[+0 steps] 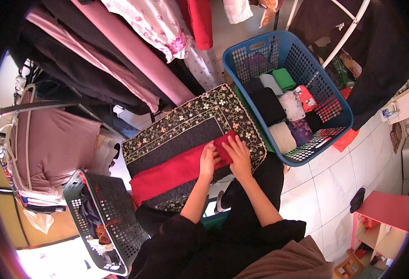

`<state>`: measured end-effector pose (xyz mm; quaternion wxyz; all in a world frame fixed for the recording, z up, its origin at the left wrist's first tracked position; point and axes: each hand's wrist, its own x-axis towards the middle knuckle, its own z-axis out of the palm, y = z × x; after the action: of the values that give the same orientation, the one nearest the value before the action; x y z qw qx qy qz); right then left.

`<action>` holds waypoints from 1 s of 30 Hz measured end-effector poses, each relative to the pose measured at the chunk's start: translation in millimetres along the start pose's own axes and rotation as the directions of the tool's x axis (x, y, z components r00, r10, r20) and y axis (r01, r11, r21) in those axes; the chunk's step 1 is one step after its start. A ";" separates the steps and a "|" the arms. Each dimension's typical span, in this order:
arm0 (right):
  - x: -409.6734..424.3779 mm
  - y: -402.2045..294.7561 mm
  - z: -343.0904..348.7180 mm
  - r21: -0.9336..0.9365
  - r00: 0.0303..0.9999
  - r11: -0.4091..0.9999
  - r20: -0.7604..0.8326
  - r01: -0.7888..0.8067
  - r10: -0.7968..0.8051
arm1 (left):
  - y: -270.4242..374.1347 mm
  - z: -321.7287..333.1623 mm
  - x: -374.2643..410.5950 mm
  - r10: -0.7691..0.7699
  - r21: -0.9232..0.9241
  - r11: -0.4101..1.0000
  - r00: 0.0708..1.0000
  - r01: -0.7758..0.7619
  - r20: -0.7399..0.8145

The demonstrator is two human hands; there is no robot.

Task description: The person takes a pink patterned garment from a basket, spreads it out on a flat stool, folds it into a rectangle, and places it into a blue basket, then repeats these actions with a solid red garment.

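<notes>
A long strip of folded red cloth (pixel 176 171) lies across a table cover (pixel 190 118) with a floral embroidered border. At the strip's right end, the cloth is doubled over into a short fold. My right hand (pixel 238 153) rests on that fold with its fingers spread. Beside it, my left hand (pixel 208 160) stands on edge at the cloth, its fingertips near the right hand and nothing seen gripped. To the right, a blue plastic basket (pixel 288 158) holds several rolled or folded cloth bundles, among them a green one (pixel 284 79), a black one (pixel 268 105) and a cream one (pixel 283 137).
Clothes hang above the table's far side, including a pink garment (pixel 138 52). A dark perforated basket (pixel 120 212) with cloth in it stands at lower left. Mauve garments (pixel 54 143) hang at left. A pink shelf unit (pixel 387 209) stands on the tiled floor at right.
</notes>
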<state>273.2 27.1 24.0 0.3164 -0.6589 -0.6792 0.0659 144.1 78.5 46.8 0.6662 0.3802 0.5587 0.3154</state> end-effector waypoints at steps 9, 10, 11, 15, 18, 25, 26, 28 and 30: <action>-1.2 -21.9 -3.7 -0.091 0.981 0.994 0.177 -0.063 0.079 | 3.6 8.7 -6.4 0.680 0.703 0.441 0.719 -0.558 0.145; -2.5 -19.7 2.7 -0.156 0.982 0.987 0.176 -0.045 0.073 | 7.8 12.6 -13.6 0.614 0.639 0.527 0.771 -0.560 0.169; -3.6 -16.8 9.1 -0.222 0.982 0.975 0.174 -0.030 0.070 | 5.5 14.7 -14.7 0.577 0.599 0.544 0.780 -0.588 0.242; -0.4 -17.8 2.6 -0.005 0.969 0.999 0.244 -0.042 0.042 | -10.9 6.1 -6.7 0.512 0.697 0.477 0.814 -0.535 0.274; 5.2 -5.6 -4.7 0.188 0.936 0.972 0.345 -0.137 0.066 | -12.5 0.3 5.7 0.449 0.759 0.392 0.828 -0.520 0.336; -5.4 64.5 16.8 0.764 0.844 0.486 0.138 -0.423 0.518 | -43.8 1.8 -2.9 0.598 0.864 0.036 0.703 -0.503 0.385; -14.1 81.6 29.1 0.710 0.779 0.464 0.191 -0.529 0.597 | -46.0 9.8 -0.1 0.621 0.857 0.025 0.680 -0.515 0.390; -2.4 33.4 20.9 0.481 0.855 0.719 0.151 -0.501 0.496 | -55.6 -3.6 0.7 0.645 0.890 0.021 0.686 -0.455 0.336; 3.2 23.1 18.2 0.181 0.947 0.933 -0.015 -0.312 0.320 | -53.4 -3.6 1.9 0.660 0.902 -0.010 0.676 -0.431 0.329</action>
<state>283.7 39.0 -1.0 0.3735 -0.7303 -0.5489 0.1611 140.7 53.3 -0.3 0.0616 0.8482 0.4922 0.1856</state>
